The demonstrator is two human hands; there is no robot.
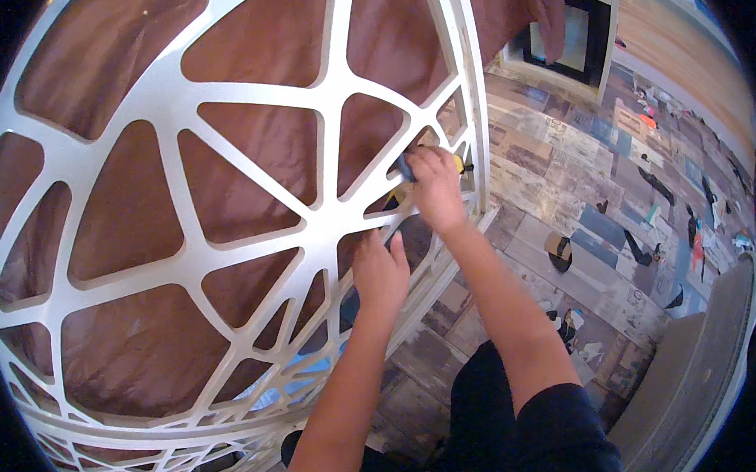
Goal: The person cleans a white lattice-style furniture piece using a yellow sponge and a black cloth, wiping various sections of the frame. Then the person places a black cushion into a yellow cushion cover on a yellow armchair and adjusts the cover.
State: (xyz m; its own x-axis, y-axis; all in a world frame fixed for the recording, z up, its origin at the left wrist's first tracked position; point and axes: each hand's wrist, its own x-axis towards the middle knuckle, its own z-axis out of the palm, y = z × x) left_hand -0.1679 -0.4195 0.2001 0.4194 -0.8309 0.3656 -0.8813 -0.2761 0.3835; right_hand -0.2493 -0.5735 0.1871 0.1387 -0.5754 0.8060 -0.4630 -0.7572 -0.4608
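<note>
A large white openwork lattice panel (332, 222) with branching, web-like struts fills the left and middle of the view. My right hand (436, 181) is closed around a small blue and yellow object (406, 168), against the narrow struts near the panel's right edge. My fingers hide most of this object, so its exact kind cannot be told. Lower and to the left, my left hand (382, 277) grips a strut near the hub where several struts meet. Its fingertips are partly hidden by the lattice.
Brown sheeting (258, 146) hangs behind the panel. A second lattice section (152, 462) lies along the bottom left. Scraps and dark offcuts (656, 184) litter the wood-patterned floor (540, 157). A white cabinet (605, 38) stands at upper right, a grey padded furniture piece (699, 373) at lower right.
</note>
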